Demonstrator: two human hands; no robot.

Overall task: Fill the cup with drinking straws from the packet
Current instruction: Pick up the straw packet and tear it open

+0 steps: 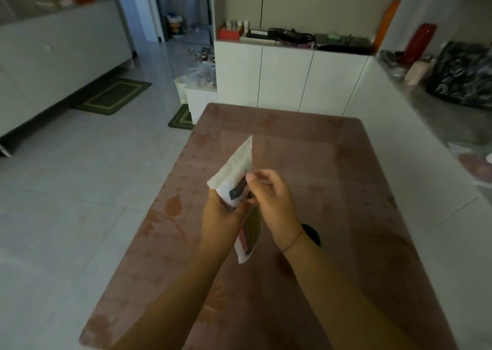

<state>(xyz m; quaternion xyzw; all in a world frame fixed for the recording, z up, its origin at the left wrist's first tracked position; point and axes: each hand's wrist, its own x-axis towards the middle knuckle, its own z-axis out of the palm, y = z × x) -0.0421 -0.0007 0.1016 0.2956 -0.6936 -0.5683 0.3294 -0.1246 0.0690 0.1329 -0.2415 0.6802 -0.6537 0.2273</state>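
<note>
While the packet [234, 168] is held above the counter [346, 179], long axis near-to-far w/ top tipped to the far edge, L hand [219, 216] grips its middle & R hand [271, 197] pinches its right side. Cup [312, 233], mostly hidden behind R wrist, sits just beside it twd the right edge; R hand nearer.
</note>
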